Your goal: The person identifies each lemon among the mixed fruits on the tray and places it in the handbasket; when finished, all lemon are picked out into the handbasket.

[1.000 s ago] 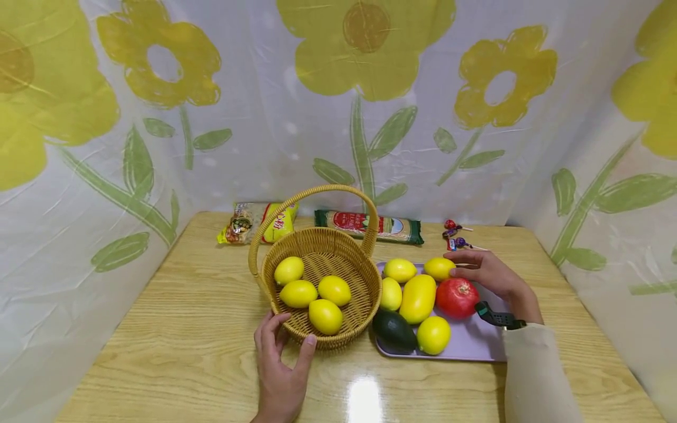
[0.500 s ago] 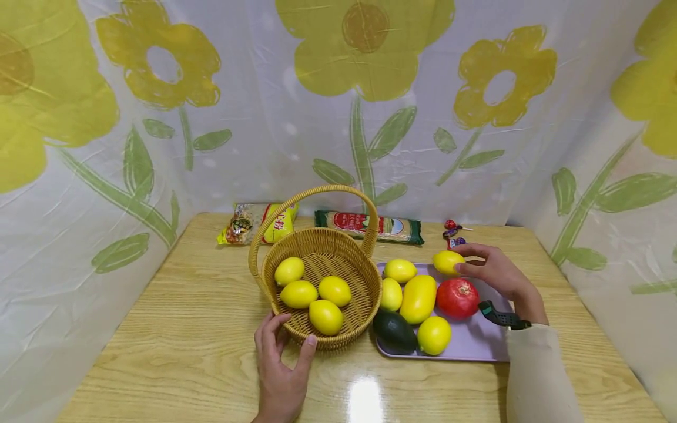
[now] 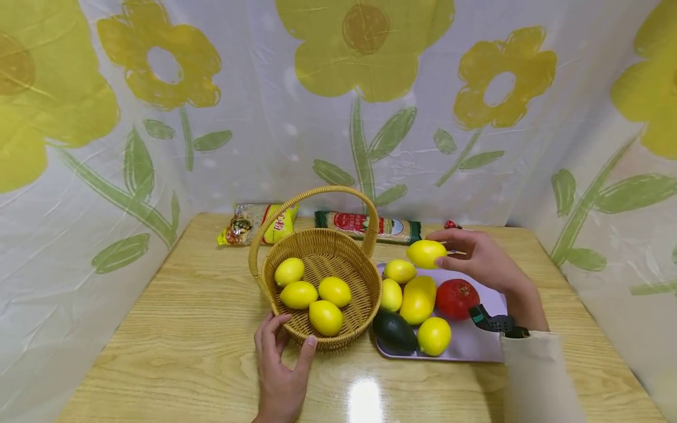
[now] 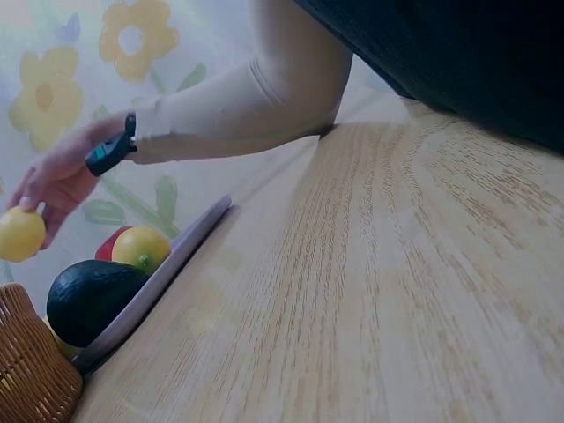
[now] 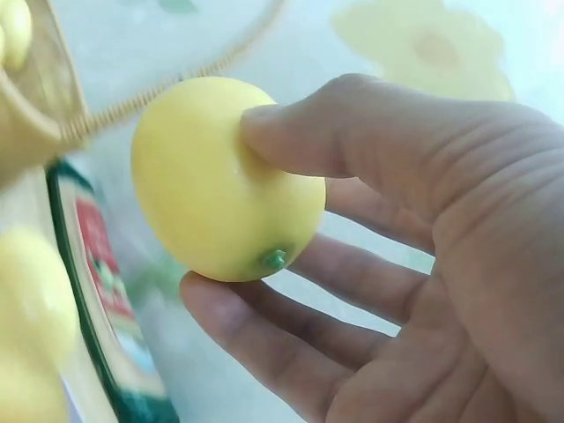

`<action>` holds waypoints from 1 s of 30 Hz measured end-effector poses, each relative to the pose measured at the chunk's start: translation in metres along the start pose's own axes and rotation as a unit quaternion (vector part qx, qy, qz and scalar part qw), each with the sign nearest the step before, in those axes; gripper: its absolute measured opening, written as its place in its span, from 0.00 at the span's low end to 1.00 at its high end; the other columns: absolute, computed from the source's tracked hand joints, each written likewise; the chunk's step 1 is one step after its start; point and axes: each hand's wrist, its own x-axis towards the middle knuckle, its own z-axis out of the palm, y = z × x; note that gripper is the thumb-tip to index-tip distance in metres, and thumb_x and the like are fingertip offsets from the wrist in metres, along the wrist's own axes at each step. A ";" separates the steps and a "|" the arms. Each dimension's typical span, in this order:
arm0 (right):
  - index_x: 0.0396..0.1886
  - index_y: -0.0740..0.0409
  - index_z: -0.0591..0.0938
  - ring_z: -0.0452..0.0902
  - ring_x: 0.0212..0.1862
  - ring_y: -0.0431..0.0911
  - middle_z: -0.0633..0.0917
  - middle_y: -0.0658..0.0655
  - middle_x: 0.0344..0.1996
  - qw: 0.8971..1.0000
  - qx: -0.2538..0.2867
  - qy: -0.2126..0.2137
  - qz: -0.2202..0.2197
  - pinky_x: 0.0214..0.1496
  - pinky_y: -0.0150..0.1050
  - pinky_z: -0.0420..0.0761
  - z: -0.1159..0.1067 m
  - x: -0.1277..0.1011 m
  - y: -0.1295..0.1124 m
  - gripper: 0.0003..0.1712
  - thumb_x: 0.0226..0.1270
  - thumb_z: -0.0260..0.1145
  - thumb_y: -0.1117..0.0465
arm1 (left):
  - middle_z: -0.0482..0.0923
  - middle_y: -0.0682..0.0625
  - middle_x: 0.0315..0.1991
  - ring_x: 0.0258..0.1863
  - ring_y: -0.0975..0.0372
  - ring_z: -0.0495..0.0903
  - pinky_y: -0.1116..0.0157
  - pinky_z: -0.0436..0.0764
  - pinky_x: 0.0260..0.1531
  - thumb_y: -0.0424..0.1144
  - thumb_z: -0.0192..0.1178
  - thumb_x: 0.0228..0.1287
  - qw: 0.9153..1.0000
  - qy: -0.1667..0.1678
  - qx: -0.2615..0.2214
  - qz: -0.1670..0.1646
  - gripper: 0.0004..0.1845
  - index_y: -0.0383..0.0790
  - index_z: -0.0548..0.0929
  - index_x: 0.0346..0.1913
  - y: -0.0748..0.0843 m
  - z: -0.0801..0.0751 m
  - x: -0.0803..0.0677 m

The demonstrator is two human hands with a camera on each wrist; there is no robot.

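Holding a lemon [image 3: 425, 254] pinched in its grip, the right hand [image 3: 483, 261] is hovering above the tray [image 3: 478, 343]. The left hand [image 3: 280, 367] is cupping the basket [image 3: 322, 276] rim. Next probably: carrying leftward, then releasing inside.

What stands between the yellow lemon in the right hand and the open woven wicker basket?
The small yellow lemon, pinched in the right hand, hangs above the lilac tray. The woven wicker basket has its arched handle on that side; its right upright stands closest to the path. Nothing else blocks it. The left hand holds the rim.
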 end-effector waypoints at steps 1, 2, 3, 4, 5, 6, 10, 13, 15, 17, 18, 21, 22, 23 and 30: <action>0.68 0.56 0.85 0.85 0.62 0.59 0.87 0.59 0.62 1.000 0.003 -0.010 -0.014 0.60 0.32 0.89 0.005 0.002 -0.006 0.24 0.74 0.76 0.64 | 0.55 0.36 0.80 0.80 0.42 0.62 0.83 0.66 0.74 0.32 0.71 0.73 1.000 0.000 0.000 0.000 0.30 0.33 0.70 0.71 0.000 0.000 0.000; 0.67 0.57 0.86 0.86 0.62 0.59 0.87 0.59 0.62 0.999 0.007 -0.023 -0.025 0.61 0.34 0.90 0.010 0.004 -0.011 0.24 0.73 0.76 0.65 | 0.56 0.36 0.80 0.80 0.42 0.63 0.83 0.66 0.74 0.32 0.71 0.73 1.000 0.001 -0.001 0.000 0.30 0.33 0.70 0.71 0.000 0.000 0.000; 0.67 0.57 0.86 0.86 0.62 0.57 0.88 0.58 0.61 0.999 0.008 -0.035 -0.036 0.62 0.36 0.90 0.016 0.006 -0.016 0.24 0.73 0.76 0.65 | 0.56 0.36 0.80 0.80 0.43 0.62 0.82 0.66 0.74 0.32 0.71 0.73 1.000 0.001 -0.001 -0.001 0.30 0.33 0.70 0.71 0.000 0.000 0.000; 0.67 0.56 0.86 0.86 0.62 0.56 0.88 0.57 0.62 0.998 0.009 -0.049 -0.043 0.63 0.37 0.90 0.022 0.008 -0.022 0.24 0.73 0.76 0.65 | 0.56 0.36 0.80 0.80 0.43 0.62 0.82 0.66 0.75 0.32 0.71 0.73 1.000 0.001 -0.001 -0.002 0.30 0.33 0.70 0.71 0.000 0.000 0.000; 0.68 0.55 0.86 0.87 0.62 0.54 0.88 0.56 0.62 0.997 0.011 -0.064 -0.048 0.64 0.39 0.90 0.028 0.011 -0.027 0.25 0.73 0.77 0.64 | 0.56 0.36 0.80 0.80 0.43 0.63 0.82 0.66 0.75 0.31 0.71 0.73 1.000 0.001 0.000 -0.002 0.30 0.33 0.70 0.72 0.000 0.000 0.000; 0.68 0.54 0.86 0.87 0.62 0.53 0.89 0.55 0.63 0.995 0.013 -0.080 -0.054 0.65 0.41 0.90 0.034 0.013 -0.031 0.25 0.73 0.77 0.63 | 0.56 0.36 0.80 0.80 0.43 0.63 0.82 0.66 0.75 0.31 0.71 0.73 1.000 0.001 0.001 -0.002 0.30 0.33 0.70 0.72 0.000 0.000 -0.001; 0.69 0.50 0.86 0.86 0.59 0.49 0.88 0.52 0.65 0.988 0.018 -0.138 -0.068 0.64 0.45 0.91 0.063 0.021 -0.047 0.25 0.75 0.76 0.60 | 0.56 0.37 0.80 0.80 0.44 0.63 0.82 0.66 0.75 0.31 0.72 0.73 1.000 0.002 0.004 -0.004 0.31 0.33 0.70 0.72 -0.001 0.000 0.000; 0.69 0.49 0.86 0.86 0.56 0.46 0.88 0.50 0.65 0.983 0.000 -0.165 -0.086 0.62 0.45 0.92 0.086 0.026 -0.054 0.25 0.75 0.76 0.60 | 0.56 0.36 0.80 0.80 0.46 0.62 0.82 0.66 0.75 0.31 0.72 0.72 1.000 0.005 0.006 -0.008 0.32 0.33 0.70 0.72 -0.002 0.000 0.000; 0.68 0.49 0.86 0.87 0.53 0.44 0.89 0.49 0.63 0.980 -0.021 -0.175 -0.095 0.58 0.43 0.92 0.101 0.029 -0.057 0.24 0.74 0.76 0.59 | 0.55 0.36 0.81 0.80 0.46 0.62 0.81 0.66 0.75 0.31 0.72 0.72 1.000 0.005 0.006 -0.010 0.32 0.34 0.70 0.73 -0.003 0.000 0.000; 0.68 0.50 0.86 0.87 0.53 0.42 0.89 0.49 0.62 0.976 -0.038 -0.187 -0.107 0.58 0.41 0.92 0.116 0.032 -0.059 0.24 0.75 0.77 0.57 | 0.55 0.36 0.81 0.81 0.46 0.62 0.82 0.66 0.75 0.32 0.73 0.72 1.000 0.005 0.007 -0.011 0.32 0.34 0.70 0.73 -0.003 0.000 0.000; 0.67 0.49 0.86 0.88 0.52 0.41 0.90 0.48 0.61 0.974 -0.047 -0.192 -0.111 0.57 0.40 0.92 0.123 0.033 -0.060 0.24 0.75 0.77 0.56 | 0.55 0.36 0.81 0.81 0.46 0.62 0.82 0.66 0.75 0.32 0.73 0.72 1.000 0.005 0.008 -0.012 0.32 0.34 0.70 0.73 -0.004 -0.001 0.000; 0.67 0.48 0.86 0.87 0.55 0.38 0.90 0.47 0.61 0.971 -0.067 -0.196 -0.121 0.59 0.39 0.91 0.144 0.034 -0.066 0.23 0.75 0.77 0.54 | 0.55 0.37 0.81 0.81 0.45 0.61 0.83 0.66 0.74 0.35 0.72 0.74 1.000 0.004 0.012 -0.015 0.31 0.36 0.69 0.73 -0.004 -0.001 -0.001; 0.67 0.49 0.87 0.86 0.57 0.38 0.90 0.47 0.62 0.970 -0.072 -0.193 -0.130 0.61 0.40 0.91 0.151 0.034 -0.069 0.23 0.75 0.77 0.54 | 0.55 0.37 0.81 0.81 0.45 0.61 0.83 0.65 0.74 0.35 0.72 0.74 1.000 0.003 0.013 -0.015 0.31 0.36 0.69 0.73 -0.004 -0.002 -0.001; 0.67 0.49 0.87 0.85 0.58 0.37 0.90 0.46 0.62 0.969 -0.078 -0.186 -0.140 0.62 0.40 0.90 0.157 0.034 -0.072 0.23 0.76 0.76 0.54 | 0.55 0.37 0.81 0.81 0.45 0.60 0.83 0.65 0.74 0.36 0.72 0.74 1.000 0.004 0.014 -0.015 0.31 0.36 0.69 0.72 -0.004 -0.002 -0.001; 0.71 0.49 0.85 0.83 0.67 0.39 0.88 0.46 0.66 0.971 -0.059 -0.154 -0.175 0.73 0.41 0.84 0.171 0.027 -0.082 0.24 0.82 0.70 0.49 | 0.56 0.37 0.81 0.80 0.46 0.62 0.82 0.66 0.74 0.35 0.72 0.74 1.000 0.005 0.015 -0.005 0.30 0.35 0.70 0.71 -0.004 0.000 0.000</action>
